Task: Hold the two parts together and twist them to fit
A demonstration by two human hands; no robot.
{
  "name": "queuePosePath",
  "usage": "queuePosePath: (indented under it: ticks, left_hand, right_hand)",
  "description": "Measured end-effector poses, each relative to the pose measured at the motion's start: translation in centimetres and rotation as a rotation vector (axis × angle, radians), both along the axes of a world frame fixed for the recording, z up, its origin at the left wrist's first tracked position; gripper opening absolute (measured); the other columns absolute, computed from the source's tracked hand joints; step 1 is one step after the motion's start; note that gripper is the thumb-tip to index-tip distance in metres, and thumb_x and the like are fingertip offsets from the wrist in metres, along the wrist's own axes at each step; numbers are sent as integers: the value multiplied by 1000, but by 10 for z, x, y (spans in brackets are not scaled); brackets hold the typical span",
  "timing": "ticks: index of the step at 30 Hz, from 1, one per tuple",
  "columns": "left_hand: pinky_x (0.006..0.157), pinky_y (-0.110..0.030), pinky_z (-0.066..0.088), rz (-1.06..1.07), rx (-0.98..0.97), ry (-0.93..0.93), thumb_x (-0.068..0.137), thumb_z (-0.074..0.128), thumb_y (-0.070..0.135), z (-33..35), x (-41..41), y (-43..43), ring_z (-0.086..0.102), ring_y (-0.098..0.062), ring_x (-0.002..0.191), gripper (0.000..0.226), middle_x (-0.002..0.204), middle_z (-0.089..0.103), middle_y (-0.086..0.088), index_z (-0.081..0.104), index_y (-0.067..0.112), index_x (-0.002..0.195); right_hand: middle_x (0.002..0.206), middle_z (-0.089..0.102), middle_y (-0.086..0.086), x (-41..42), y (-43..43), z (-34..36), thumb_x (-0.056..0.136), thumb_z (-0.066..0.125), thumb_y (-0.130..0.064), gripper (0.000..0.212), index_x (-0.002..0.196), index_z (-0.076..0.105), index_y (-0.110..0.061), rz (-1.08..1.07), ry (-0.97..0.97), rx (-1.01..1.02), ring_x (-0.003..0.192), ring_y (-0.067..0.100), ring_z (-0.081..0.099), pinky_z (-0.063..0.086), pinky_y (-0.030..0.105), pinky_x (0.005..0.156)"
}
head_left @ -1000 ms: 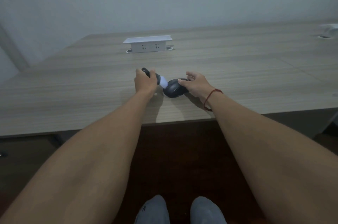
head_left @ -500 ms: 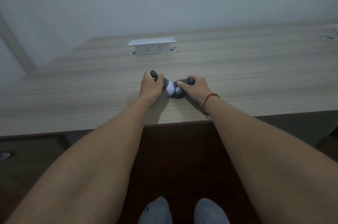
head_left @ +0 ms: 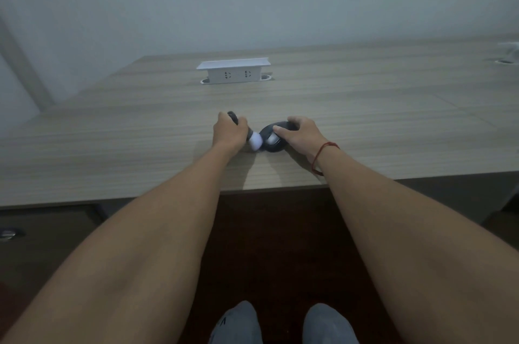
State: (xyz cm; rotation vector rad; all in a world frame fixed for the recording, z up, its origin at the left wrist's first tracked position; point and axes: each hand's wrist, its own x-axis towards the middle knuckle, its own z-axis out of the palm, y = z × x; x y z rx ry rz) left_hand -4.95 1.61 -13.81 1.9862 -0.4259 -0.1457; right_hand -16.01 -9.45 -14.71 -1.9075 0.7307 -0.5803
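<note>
The left hand (head_left: pixel 229 133) grips a dark handle (head_left: pixel 238 124) with a white tip (head_left: pixel 256 143); the right hand (head_left: pixel 299 134) clasps a dark rounded object (head_left: pixel 271 144) on the surface (head_left: pixel 140 147), the 2 pieces touching.

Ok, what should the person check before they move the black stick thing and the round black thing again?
1. Left hand grips the dark handle: ok.
2. Right hand holds the round dark object with curled fingers: ok.
3. White tip meets the round dark object: looks touching, ok.
4. Both pieces sit on the wooden table, back from its near edge: ok.
5. Socket box stands apart, farther back: ok.
6. How the two pieces join: cannot tell.
</note>
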Motion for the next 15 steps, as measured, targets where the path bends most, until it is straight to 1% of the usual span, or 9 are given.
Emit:
queuePosePath:
  ticks: [2, 4, 6, 8, 9, 10, 12, 13, 15]
  left_hand:
    - [66, -31, 48, -39, -89, 97, 94, 51, 31, 0, -1, 2, 60, -28, 75, 36, 100, 66, -20, 56, 0, 110]
    - [49, -24, 38, -101, -60, 152, 93, 51, 31, 1, -4, 5, 48, -21, 51, 28, 74, 59, -15, 57, 4, 96]
    - [48, -24, 41, -127, -34, 129, 91, 52, 32, 4, -5, 7, 51, -23, 54, 27, 76, 60, -15, 57, 6, 93]
    - [66, -33, 55, -85, -57, 83, 89, 55, 35, 2, -2, 7, 64, -30, 77, 36, 95, 66, -18, 58, 2, 102]
    - [72, -36, 56, -82, -63, 80, 89, 56, 37, 2, -2, 9, 65, -32, 83, 40, 99, 67, -18, 58, 1, 107]
    - [66, -33, 55, -106, -60, 92, 90, 56, 39, 2, -3, 11, 65, -30, 77, 42, 94, 66, -17, 58, 1, 108]
    - [49, -24, 40, -199, -40, 168, 93, 56, 39, 3, -5, 15, 52, -21, 52, 37, 70, 59, -12, 59, 3, 98]
    - [46, -23, 35, -234, -26, 192, 93, 56, 39, 4, -4, 16, 46, -19, 46, 34, 63, 55, -10, 58, 5, 95]
    - [49, -25, 39, -201, -46, 156, 93, 57, 39, 6, 1, 18, 51, -20, 47, 34, 66, 58, -12, 57, 5, 93]
  right_hand:
    - [145, 46, 13, 1, -1, -1, 88, 67, -26, 67, 144, 40, -2, -9, -8, 1, 133, 24, 45, 36, 26, 105]
    - [144, 47, 13, 2, 1, -1, 88, 67, -27, 66, 143, 40, -3, -14, -6, 0, 132, 24, 45, 36, 26, 104]
    - [144, 47, 13, 3, 1, -2, 87, 68, -27, 66, 143, 40, -3, -27, -16, 6, 132, 24, 46, 36, 26, 104]
    - [144, 48, 13, 4, 3, -3, 87, 68, -26, 66, 143, 40, -3, -31, -20, 6, 132, 24, 46, 36, 27, 105]
    - [143, 48, 13, 4, 4, -3, 87, 68, -25, 66, 143, 40, -2, -35, -24, 4, 132, 24, 47, 36, 27, 106]
    - [143, 49, 14, 4, 4, -3, 87, 68, -25, 66, 142, 41, -2, -41, -29, 4, 131, 25, 47, 37, 28, 106]
    - [142, 50, 14, 4, 4, -3, 87, 69, -25, 65, 142, 42, -2, -52, -37, 6, 130, 25, 48, 39, 29, 108]
    - [142, 50, 14, 4, 3, -2, 86, 69, -25, 65, 141, 42, -2, -52, -36, 3, 130, 25, 48, 39, 29, 107]
    - [141, 50, 14, 3, 3, -2, 86, 69, -25, 65, 141, 43, -2, -30, -20, 1, 130, 25, 48, 38, 26, 104]
